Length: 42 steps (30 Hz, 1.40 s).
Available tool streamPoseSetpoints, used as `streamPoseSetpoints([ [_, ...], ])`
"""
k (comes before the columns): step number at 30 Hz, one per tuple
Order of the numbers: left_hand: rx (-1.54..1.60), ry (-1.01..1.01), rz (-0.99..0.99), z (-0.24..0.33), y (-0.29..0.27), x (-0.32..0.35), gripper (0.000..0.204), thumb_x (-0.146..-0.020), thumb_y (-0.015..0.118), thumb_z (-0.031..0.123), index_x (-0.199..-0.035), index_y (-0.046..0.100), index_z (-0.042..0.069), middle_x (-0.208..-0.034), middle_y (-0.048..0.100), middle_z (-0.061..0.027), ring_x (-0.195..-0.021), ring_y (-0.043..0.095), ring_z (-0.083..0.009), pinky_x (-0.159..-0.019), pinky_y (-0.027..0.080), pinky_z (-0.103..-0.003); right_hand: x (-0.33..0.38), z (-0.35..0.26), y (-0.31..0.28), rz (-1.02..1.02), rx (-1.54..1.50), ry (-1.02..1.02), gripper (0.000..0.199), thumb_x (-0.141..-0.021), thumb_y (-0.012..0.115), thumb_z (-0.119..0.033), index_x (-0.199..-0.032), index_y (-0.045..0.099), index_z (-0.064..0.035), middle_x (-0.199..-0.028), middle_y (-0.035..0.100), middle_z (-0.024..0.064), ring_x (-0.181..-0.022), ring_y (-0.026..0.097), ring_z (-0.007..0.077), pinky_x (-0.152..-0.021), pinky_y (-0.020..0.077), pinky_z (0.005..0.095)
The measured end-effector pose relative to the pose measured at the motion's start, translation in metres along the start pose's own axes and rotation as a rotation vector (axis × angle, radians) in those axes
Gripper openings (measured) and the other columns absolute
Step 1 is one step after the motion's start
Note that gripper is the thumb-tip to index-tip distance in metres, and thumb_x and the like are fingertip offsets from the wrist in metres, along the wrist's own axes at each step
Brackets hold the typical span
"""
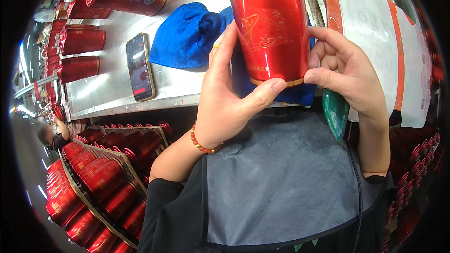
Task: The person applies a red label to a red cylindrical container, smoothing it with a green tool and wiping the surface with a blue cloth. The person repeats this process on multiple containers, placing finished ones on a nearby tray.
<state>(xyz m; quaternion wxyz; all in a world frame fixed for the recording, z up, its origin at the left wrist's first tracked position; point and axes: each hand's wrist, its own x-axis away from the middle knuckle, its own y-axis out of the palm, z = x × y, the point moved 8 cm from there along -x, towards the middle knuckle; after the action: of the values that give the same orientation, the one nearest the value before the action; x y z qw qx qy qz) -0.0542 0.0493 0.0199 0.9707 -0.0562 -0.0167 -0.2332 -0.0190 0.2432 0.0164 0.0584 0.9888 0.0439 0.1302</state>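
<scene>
Glossy red tapered vessel (pixel 272 28), smooth-surfaced, with fine gold line decoration and a gold band at its narrower near end: occupying the far centre, its far end passing out of view.

Left bare hand (pixel 225 93), wearing a beaded red-and-gold bracelet (pixel 202 143): gripping the vessel, fingers lying along its left side, thumb pressing by the gold band.

Right bare hand (pixel 344 65): closing on the vessel's right side, thumb meeting the near edge and curled fingers supporting the wall. Both hands are flanking the narrow end, seemingly to steady a slippery round body while leaving the decorated face uncovered.

Soft, rumpled blue cloth (pixel 180 35): lying left of and behind the vessel, perhaps cushioning it from the hard, shiny steel tabletop (pixel 110 86).

Flat rectangular phone (pixel 140 68): resting farther left, apparently kept clear of the hands.

Polished green pointed piece (pixel 335 112): showing just nearer than the right hand; contact cannot be told.

Creased dark grey apron (pixel 276 178): covering the near centre, presumably shielding the clothing.
</scene>
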Motion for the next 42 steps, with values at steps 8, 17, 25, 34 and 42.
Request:
streamPoseSetpoints([
  [8,-0.003,-0.018,0.01,0.002,0.0,-0.001,0.105,-0.079,0.091,0.027,-0.158,0.029,-0.005,-0.158,0.037,-0.0188,-0.148,0.035,-0.0281,-0.122,0.028,-0.04,-0.002,0.001,0.0,-0.017,-0.019,0.002,0.06,-0.087,0.082,-0.007,-0.137,0.054,0.0074,-0.085,0.061,0.0016,-0.063,0.056,0.0004,-0.056,0.0412,0.0163],
  [17,-0.025,-0.035,0.033,0.004,0.0,-0.002,0.109,-0.077,0.093,0.03,-0.157,0.029,-0.007,-0.154,0.04,-0.0215,-0.147,0.037,-0.0295,-0.122,0.03,-0.041,-0.003,0.002,0.0,-0.034,-0.032,-0.002,0.059,-0.087,0.082,-0.005,-0.137,0.054,0.0069,-0.085,0.061,0.0006,-0.063,0.056,0.0002,-0.056,0.0421,0.0161],
  [25,-0.171,0.082,0.018,0.005,-0.004,0.002,0.109,-0.076,0.092,0.035,-0.156,0.031,-0.007,-0.156,0.041,-0.022,-0.144,0.042,-0.0333,-0.12,0.031,-0.043,-0.004,0.003,0.0,-0.048,-0.033,0.002,0.059,-0.086,0.083,-0.007,-0.137,0.056,0.0061,-0.085,0.06,-0.0006,-0.063,0.055,-0.0004,-0.055,0.0418,0.0163],
  [34,-0.83,0.865,-0.054,0.059,-0.001,0.047,0.035,-0.075,0.085,0.008,-0.11,0.079,0.007,-0.116,0.072,-0.0106,-0.105,0.066,-0.0286,-0.084,0.058,-0.035,-0.006,0.003,-0.001,-0.033,0.022,-0.02,0.06,-0.084,0.085,-0.007,-0.135,0.056,0.0064,-0.082,0.059,-0.0022,-0.061,0.053,-0.0013,-0.054,0.0398,0.0158],
  [42,-0.814,1.07,-0.121,0.068,0.018,0.041,0.026,-0.076,0.079,0.002,-0.101,0.08,0.007,-0.109,0.075,-0.0079,-0.093,0.07,-0.0242,-0.078,0.06,-0.03,-0.006,0.001,0.001,-0.029,0.047,-0.007,0.061,-0.084,0.085,-0.008,-0.135,0.056,0.0069,-0.082,0.059,-0.002,-0.061,0.052,-0.0015,-0.053,0.0389,0.0158],
])
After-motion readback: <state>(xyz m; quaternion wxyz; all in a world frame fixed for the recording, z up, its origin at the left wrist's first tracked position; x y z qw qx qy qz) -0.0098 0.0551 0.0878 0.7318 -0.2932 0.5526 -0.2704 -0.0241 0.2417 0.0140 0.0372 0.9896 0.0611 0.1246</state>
